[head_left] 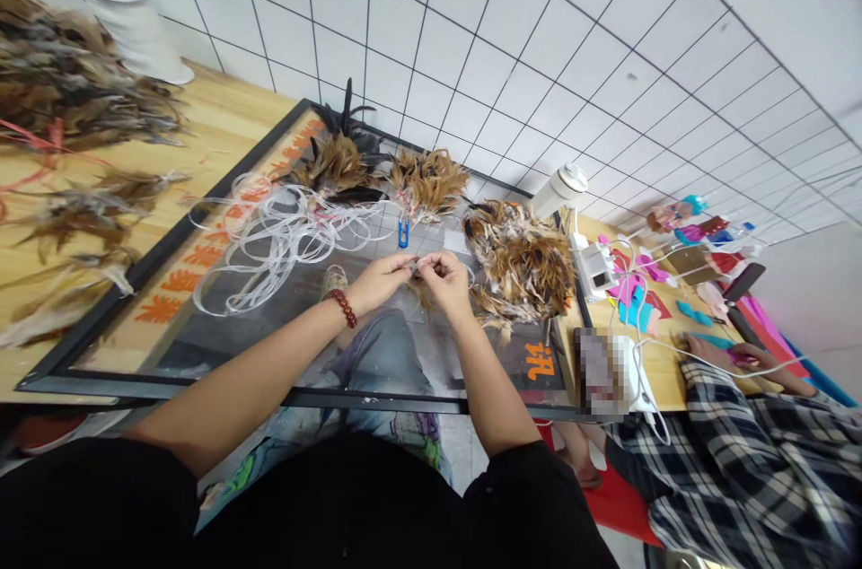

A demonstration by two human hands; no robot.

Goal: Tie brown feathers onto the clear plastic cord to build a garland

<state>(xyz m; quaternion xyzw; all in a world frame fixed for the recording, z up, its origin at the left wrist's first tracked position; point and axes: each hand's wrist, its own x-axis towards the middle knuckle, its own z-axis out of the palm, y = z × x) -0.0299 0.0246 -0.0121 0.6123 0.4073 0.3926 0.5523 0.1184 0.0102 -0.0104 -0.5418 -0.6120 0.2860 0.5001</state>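
Apparently mid-step: fine fingertip work on one sprig (422,294) of feathers, likely gathering or binding its base. Left grip (382,278) narrow, right grip (447,280) narrow too, fingertips meeting; both seem pinched on the sprig's upper end, though which carries more of it is hidden. Sprig hangs just below that meeting point, over the pane (222,352) laid on the surface (222,111). Cannot tell whether a strand runs between the fingers. Judgement: next move calls for one grip to hold the base firm while the other works around it; loose barbs could slip out.

Count, clock read from the hands, twelve being away from the body:
- Bunches on the pane, two: brown bunch (431,179) at twelve, dark-tipped bunch (337,163) between ten and eleven.
- Heap (525,255), one, at three, close beside the right grip.
- Coil (269,255) of white strand, one tangle, at nine; turns uncountable.
- Blue clip (403,235), one, at eleven, near.
- Bottle (558,190), one, at two, past the heap.
- Big pile (60,75), one, at ten, well apart; single feathers uncountable.
- Small bundles, seemingly two, toward nine: upper bundle (94,208), lower bundle (64,286).
- Bracelet (344,307), one, left wrist.
- Co-worker's hands (707,350), two, between three and four, well apart.
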